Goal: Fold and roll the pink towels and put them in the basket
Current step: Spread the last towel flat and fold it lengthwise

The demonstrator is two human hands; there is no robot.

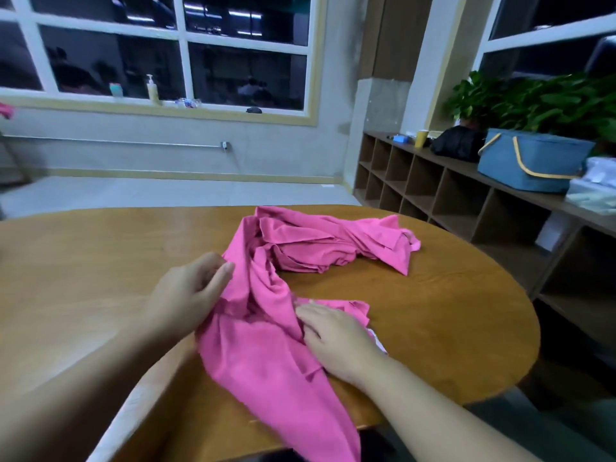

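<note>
Both hands on one pink towel at the near edge of the round wooden bench (433, 315).

Left hand (190, 295) pinches a fold of the towel (260, 355) between thumb and fingers; right hand (336, 338) lies flat on it, fingers straight. Towel's lower end hangs over the bench's near edge. Pile of pink towels (320, 245) sits further back, centre-right, touching the held towel. Bare bench left and right of the cloth. Blue basket (530, 165) is on the cubby shelf (443, 191) at right, well apart from the bench; contents not visible.
</note>
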